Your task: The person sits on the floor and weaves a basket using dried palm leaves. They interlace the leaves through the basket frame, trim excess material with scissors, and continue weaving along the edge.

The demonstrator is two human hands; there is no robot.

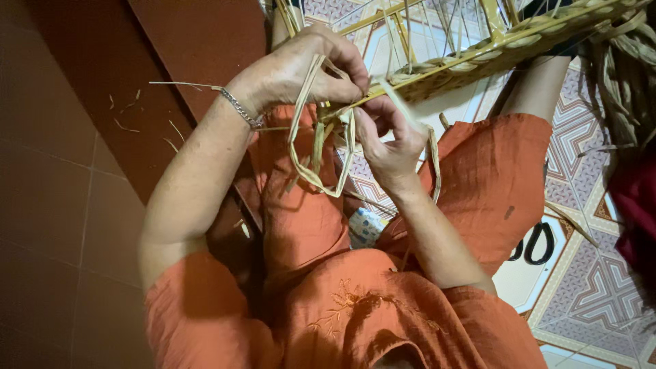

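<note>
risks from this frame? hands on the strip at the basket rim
1. The strip hangs in a long slack loop below both hands; it might kink or snag as it is pulled.
2. The left hand and right hand pinch it close together at the basket rim; a hard tug could split the thin strip.
3. Scissors lie on the floor by the knee and could be knocked.

A: Describe the strip.
B: Pale flat straw strip (321, 147), bent into hanging loops below the frame corner.

A: And the frame?
B: Woven basket frame (478, 51), tan slats, rim partly wrapped, tilted across the knees.
</note>
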